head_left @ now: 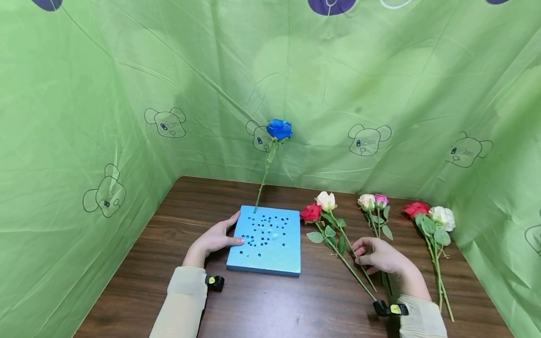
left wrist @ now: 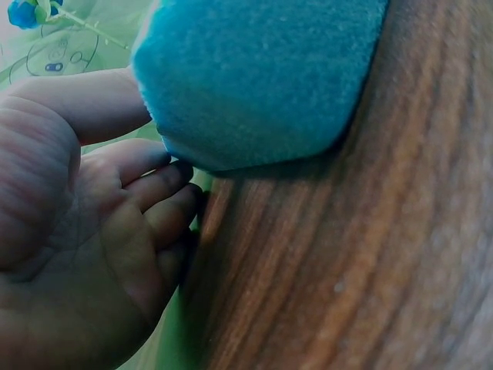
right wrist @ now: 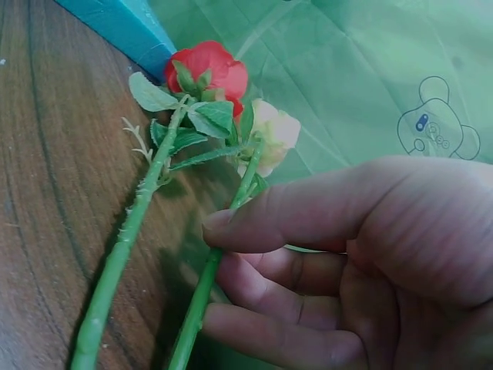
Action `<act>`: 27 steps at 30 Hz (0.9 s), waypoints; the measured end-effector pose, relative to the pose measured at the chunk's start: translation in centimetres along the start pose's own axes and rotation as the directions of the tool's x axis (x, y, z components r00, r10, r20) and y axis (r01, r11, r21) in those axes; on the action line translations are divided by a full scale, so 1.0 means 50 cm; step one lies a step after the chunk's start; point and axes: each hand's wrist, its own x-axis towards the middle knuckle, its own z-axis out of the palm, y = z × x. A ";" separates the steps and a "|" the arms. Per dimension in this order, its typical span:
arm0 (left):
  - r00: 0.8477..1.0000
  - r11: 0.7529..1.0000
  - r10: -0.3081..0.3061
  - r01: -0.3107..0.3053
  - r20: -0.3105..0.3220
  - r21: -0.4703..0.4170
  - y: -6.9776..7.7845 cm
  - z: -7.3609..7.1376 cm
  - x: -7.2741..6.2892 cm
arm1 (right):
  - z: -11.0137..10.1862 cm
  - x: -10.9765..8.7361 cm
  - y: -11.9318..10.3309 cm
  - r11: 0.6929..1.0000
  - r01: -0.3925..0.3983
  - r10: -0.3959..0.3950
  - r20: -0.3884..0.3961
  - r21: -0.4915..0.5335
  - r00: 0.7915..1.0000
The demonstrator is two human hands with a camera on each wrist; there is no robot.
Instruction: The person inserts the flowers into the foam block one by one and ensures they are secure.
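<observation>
A blue foam board (head_left: 279, 262), dotted with many holes, lies flat on the table. My left hand (head_left: 215, 238) grips its left edge, the thumb on top and the fingers against the side. One blue rose (head_left: 279, 129) stands upright, slightly tilted, in a hole near the board's back edge. Right of the board, my right hand (head_left: 382, 258) pinches the stem of a cream rose (head_left: 326, 201) between thumb and fingers. Beside that stem lies a red rose (head_left: 311, 212); in the right wrist view its thick green stem (right wrist: 123, 247) runs left of the held one.
Behind my right hand lie another cream rose (head_left: 366, 202) and a pink rose (head_left: 381, 201). Farther right are a second red rose (head_left: 416, 209) and a white rose (head_left: 442, 218). A green curtain (head_left: 321, 94) encloses the brown wooden table (head_left: 270, 305) at the back and sides.
</observation>
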 end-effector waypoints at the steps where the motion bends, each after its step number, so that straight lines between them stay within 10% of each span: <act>1: 1.000 1.000 0.002 -0.002 0.000 0.001 0.000 0.000 0.000 | -0.001 0.000 0.000 1.000 0.001 -0.001 -0.001 -0.001 1.000; 27: 1.000 1.000 -0.014 0.014 0.004 -0.007 -0.002 -0.001 0.001 | -0.017 -0.017 -0.030 0.995 0.081 -0.081 0.001 0.056 0.997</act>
